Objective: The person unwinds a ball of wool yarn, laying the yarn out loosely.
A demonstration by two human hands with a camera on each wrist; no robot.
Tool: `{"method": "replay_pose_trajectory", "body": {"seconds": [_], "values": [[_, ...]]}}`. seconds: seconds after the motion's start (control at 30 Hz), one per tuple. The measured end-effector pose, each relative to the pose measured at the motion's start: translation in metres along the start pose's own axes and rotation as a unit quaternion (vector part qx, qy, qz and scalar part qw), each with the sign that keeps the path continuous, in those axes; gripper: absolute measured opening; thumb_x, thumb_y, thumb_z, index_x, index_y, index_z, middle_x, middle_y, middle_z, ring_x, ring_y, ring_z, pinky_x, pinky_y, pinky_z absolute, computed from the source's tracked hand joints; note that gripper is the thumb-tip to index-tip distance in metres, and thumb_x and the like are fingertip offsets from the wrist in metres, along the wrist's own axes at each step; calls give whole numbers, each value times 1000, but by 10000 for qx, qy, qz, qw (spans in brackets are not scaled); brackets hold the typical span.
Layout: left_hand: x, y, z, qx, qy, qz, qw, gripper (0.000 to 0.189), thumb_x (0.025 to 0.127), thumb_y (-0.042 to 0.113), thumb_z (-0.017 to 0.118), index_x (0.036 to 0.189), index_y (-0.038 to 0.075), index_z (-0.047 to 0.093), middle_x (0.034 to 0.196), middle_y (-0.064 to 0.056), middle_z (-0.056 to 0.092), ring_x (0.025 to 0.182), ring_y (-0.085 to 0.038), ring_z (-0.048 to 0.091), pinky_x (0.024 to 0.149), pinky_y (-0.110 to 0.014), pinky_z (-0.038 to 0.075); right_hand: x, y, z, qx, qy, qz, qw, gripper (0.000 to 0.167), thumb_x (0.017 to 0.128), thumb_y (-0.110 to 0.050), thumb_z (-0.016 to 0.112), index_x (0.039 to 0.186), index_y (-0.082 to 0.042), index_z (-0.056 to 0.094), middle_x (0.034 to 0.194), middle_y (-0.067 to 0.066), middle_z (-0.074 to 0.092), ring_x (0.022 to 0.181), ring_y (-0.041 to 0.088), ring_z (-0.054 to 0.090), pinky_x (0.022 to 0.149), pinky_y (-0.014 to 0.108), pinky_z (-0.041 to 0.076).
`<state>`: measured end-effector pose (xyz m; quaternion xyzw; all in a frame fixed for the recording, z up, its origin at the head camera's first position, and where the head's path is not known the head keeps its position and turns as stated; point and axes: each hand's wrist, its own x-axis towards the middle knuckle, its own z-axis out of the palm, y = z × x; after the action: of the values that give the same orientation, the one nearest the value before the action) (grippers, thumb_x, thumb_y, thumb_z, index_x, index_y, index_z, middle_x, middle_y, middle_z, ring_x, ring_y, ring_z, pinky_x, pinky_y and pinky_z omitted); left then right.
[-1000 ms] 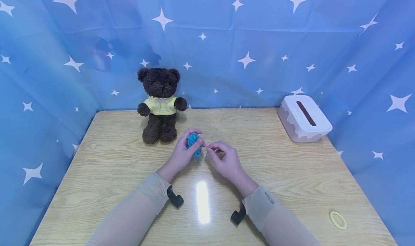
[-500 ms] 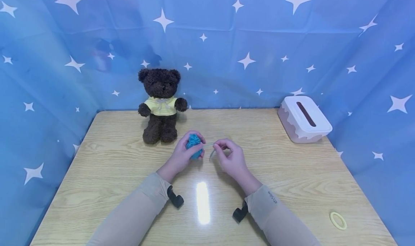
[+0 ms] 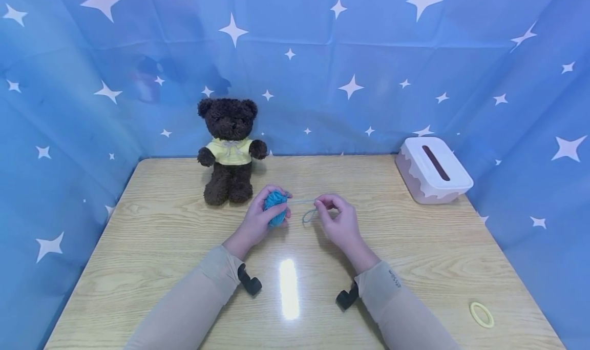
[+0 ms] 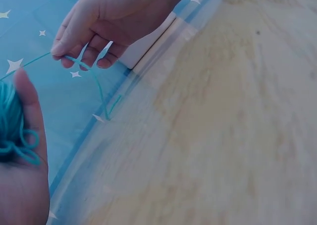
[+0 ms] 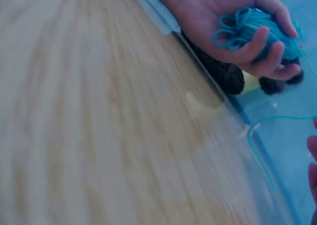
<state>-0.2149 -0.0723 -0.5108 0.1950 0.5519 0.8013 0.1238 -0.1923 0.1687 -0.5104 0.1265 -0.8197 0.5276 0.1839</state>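
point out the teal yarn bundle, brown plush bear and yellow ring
Teal yarn bundle [image 3: 274, 200], head view, upper half
Dark brown plush bear [image 3: 231, 154], head view, clothed chest
Pale yellow ring [image 3: 477, 304], head view, upper rim

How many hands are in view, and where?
2: the left hand, grips the yarn ball; the right hand, beside it, pinches the strand. No others show.
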Motion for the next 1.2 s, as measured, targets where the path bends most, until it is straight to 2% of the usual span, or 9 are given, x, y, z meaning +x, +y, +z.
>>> {"method": "replay_pose_trajectory", "body": {"seconds": [0.13,0.23,0.47,0.6,0.73,0.8,0.97,1.1,1.2], "values": [[-1,0,-1,77,54,12,10000,19,110,6,59,123,18,53,113,-4,74,86,-20,70,63,-27,59,1,2,-4,-42,-28,87,9999,3,102,-8,77,104,-6,79,98,9,80,94,16,68,90,29,59],[-1,0,-1,37,80,7,10000,17,113,9,57,126,17,52,103,-3,69,83,-19,69,63,-28,59,2,4,-7,-54,-21,122,9999,4,102,-9,77,104,-6,79,99,9,80,94,13,68,89,28,59],[0,4,2,124,185,-276,9994,32,116,19,44,146,10,50,108,-8,62,81,-17,71,67,-33,65,2,10,-11,-66,-183,22,9998,4,100,-6,79,105,-7,79,99,9,80,93,7,67,87,21,58],[1,3,2,644,457,-395,9961,31,116,17,54,145,8,54,100,-18,66,82,-29,71,70,-37,67,2,9,-12,-2,-220,-107,9997,5,100,-5,80,104,-7,79,96,8,79,92,8,67,87,20,58],[3,-2,-1,925,746,-203,9927,29,112,13,65,139,6,56,119,-23,72,88,-41,72,71,-40,68,2,7,-14,41,-84,-155,9998,4,100,-5,79,104,-7,79,98,9,80,92,7,67,87,18,56],[3,-4,-2,963,906,-133,9911,31,110,12,69,137,8,56,122,-21,73,87,-39,73,70,-40,68,3,7,-15,59,16,-174,9998,4,100,-3,78,103,-6,79,98,11,81,91,6,66,87,16,55],[3,-3,-2,1119,1122,-95,9873,44,105,14,76,144,18,54,107,-12,69,82,-22,74,67,-40,69,5,6,-17,167,237,-117,9995,8,98,2,78,99,-6,80,97,14,81,90,4,65,84,12,53],[2,0,0,1069,1012,-56,9891,44,108,13,70,149,19,55,104,-17,69,80,-19,75,70,-42,70,6,7,-17,230,333,-136,9991,7,98,3,77,98,-4,79,96,16,80,90,2,65,84,10,54],[2,1,1,887,852,-63,9924,42,111,10,61,152,11,53,97,-16,71,80,-21,77,75,-43,71,7,8,-17,269,355,-185,9988,5,99,2,76,98,-2,79,95,16,80,89,2,65,83,10,54]]}}
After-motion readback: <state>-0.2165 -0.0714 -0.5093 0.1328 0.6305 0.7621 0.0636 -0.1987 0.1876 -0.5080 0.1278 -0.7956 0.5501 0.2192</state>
